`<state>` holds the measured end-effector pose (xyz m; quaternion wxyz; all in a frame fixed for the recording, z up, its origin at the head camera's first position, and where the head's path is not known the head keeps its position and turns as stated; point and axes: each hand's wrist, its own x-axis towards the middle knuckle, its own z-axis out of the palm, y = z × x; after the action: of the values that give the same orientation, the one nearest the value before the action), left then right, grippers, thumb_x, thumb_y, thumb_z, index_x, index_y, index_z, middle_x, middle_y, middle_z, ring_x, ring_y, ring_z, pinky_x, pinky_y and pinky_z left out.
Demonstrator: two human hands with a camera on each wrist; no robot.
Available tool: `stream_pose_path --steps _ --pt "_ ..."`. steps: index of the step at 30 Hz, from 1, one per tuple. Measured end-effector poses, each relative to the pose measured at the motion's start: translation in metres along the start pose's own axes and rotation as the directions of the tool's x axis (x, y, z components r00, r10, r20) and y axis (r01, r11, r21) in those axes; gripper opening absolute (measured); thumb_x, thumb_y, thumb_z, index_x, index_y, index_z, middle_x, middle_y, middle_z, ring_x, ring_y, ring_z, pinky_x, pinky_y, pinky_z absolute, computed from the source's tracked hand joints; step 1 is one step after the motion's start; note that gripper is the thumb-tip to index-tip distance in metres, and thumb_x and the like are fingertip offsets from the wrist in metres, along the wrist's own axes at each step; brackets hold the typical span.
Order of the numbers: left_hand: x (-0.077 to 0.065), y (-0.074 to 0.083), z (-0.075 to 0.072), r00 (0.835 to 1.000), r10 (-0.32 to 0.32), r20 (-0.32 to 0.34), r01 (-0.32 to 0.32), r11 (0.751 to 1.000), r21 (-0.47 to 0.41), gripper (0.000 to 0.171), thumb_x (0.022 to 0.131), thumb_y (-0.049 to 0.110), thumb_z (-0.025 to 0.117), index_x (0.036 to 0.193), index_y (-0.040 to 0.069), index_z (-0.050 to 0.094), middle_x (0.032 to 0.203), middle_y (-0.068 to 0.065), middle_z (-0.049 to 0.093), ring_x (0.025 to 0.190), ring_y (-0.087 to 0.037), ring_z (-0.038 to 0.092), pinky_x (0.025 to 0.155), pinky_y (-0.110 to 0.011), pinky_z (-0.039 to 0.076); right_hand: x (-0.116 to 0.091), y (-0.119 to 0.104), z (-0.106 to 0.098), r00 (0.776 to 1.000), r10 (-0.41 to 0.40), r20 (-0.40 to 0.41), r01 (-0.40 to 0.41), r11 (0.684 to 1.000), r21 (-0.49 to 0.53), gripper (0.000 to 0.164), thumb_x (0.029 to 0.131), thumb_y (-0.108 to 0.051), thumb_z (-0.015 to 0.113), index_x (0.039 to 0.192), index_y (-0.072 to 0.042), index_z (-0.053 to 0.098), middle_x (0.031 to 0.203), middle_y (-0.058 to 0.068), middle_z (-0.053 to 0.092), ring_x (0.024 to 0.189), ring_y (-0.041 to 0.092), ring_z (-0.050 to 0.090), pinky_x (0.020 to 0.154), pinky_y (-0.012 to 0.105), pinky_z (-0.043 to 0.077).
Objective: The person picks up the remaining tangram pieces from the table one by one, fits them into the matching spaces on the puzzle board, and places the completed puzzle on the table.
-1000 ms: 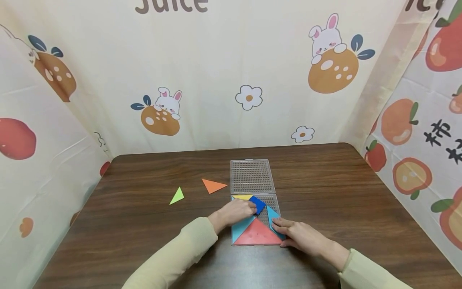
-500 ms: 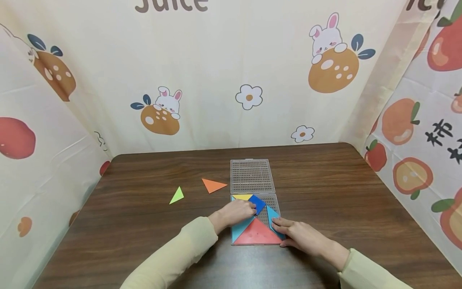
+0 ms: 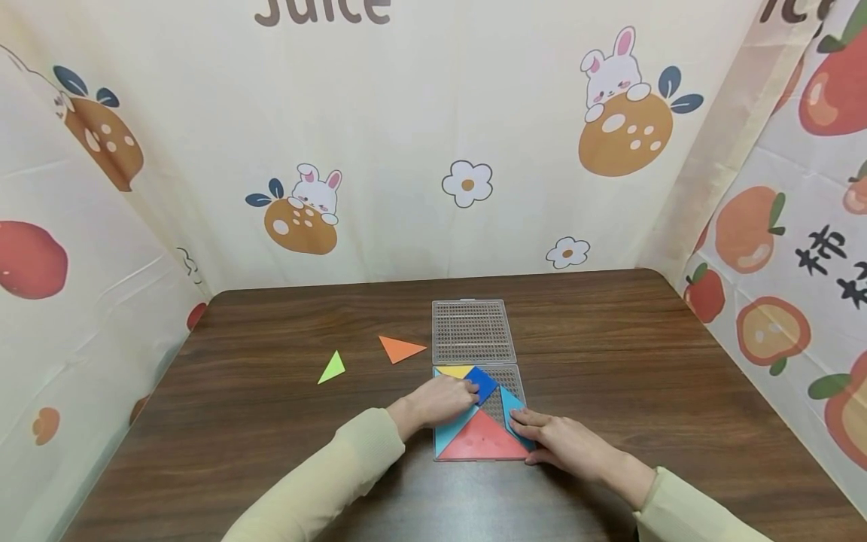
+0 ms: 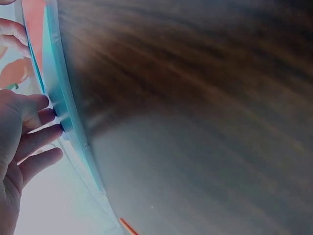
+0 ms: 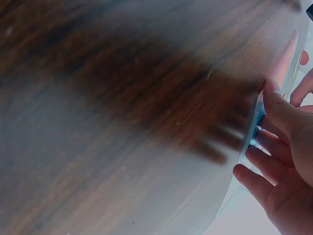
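Observation:
My left hand [image 3: 442, 399] reaches over the left half of an open clear plastic case [image 3: 504, 374], fingertips on a dark blue square tangram piece [image 3: 482, 382]. From the right, my right hand [image 3: 565, 443] lays its fingers on a light blue tangram piece [image 3: 511, 406] along the case's right side, thumb at the near corner. A red triangle [image 3: 484, 438] lies along the near edge. Beside it a larger light blue piece [image 3: 447, 430] is partly covered by the left hand. A yellow piece [image 3: 455, 370] shows at the far left corner. In the left wrist view, the left fingers [image 4: 41, 142] are spread at the case.
The case's see-through lid [image 3: 473, 331] lies flat behind it. An orange triangle [image 3: 401, 348] and a lime green triangle [image 3: 333, 368] lie on the brown wooden table [image 3: 271, 452] to the left. A printed curtain [image 3: 406, 226] encloses the back and sides.
The left hand has shifted slightly left, showing a little more of the dark blue square. The right hand and the loose triangles have stayed put.

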<state>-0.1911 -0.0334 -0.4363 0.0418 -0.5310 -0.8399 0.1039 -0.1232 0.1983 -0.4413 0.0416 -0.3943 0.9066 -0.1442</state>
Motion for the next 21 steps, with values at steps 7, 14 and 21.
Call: stream_pose_path --steps 7,14,21 --pt "-0.003 -0.002 0.001 1.000 -0.003 -0.022 0.003 1.000 -0.007 0.021 0.087 0.015 0.057 0.105 0.014 0.067 0.108 0.003 0.062 0.092 -0.008 0.060 0.072 -0.018 0.047 0.000 0.000 -0.001 1.000 -0.002 0.011 0.002 1.000 -0.004 0.049 0.078 -0.024 0.066 0.119 0.000 0.055 0.124 0.016 0.050 0.112 0.028 0.048 0.081 0.037 0.045" --pt "-0.012 -0.005 0.001 0.993 -0.057 -0.099 0.053 0.998 -0.036 0.022 0.087 0.014 0.056 0.108 0.014 0.065 0.101 0.003 0.064 0.091 -0.008 0.059 0.073 -0.019 0.047 0.001 0.000 -0.001 1.000 0.008 0.020 -0.008 1.000 0.003 0.048 0.079 -0.024 0.066 0.119 0.000 0.055 0.125 0.015 0.050 0.112 0.028 0.048 0.082 0.037 0.045" --pt "-0.023 -0.013 0.007 0.957 -0.150 -0.250 0.142 0.989 -0.049 0.017 0.087 0.015 0.056 0.100 0.011 0.067 0.090 0.001 0.064 0.084 -0.009 0.060 0.073 -0.021 0.047 0.000 0.000 -0.001 0.999 0.014 0.028 -0.015 1.000 0.023 0.048 0.079 -0.023 0.066 0.120 0.000 0.054 0.125 0.015 0.049 0.112 0.028 0.048 0.081 0.037 0.046"
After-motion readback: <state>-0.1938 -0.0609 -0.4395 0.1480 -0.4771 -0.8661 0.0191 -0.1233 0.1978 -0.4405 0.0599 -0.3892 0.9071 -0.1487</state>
